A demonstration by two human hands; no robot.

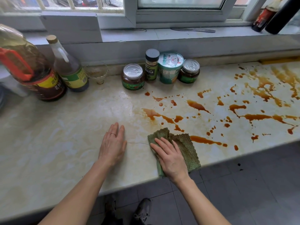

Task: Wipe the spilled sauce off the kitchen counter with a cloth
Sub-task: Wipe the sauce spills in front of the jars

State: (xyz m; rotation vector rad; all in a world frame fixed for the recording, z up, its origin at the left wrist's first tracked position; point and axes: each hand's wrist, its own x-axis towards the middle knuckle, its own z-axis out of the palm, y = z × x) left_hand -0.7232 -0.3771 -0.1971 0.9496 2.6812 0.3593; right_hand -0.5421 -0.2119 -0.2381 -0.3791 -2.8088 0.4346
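the green waffle-weave cloth (186, 143) lies crumpled on the pale marble-look counter (65, 135), at its front edge, one corner hanging over. the right hand (170, 157) presses flat on top of the cloth, fingers straight and spread, not clenched round it. brown sauce (253, 116) lies in streaks and drops behind and to the right of the cloth, one long streak reaching the cloth's right edge. just left of the cloth the left hand (112, 143) rests palm down on the counter, fingers relaxed, grasping nothing, a ring on one finger. behind the cloth, against the wall, stand two lidded jars (133, 77), a spice shaker (151, 65) and a paper tub (169, 68). far left of the cloth stand two large bottles (69, 65) and a small glass (97, 73).
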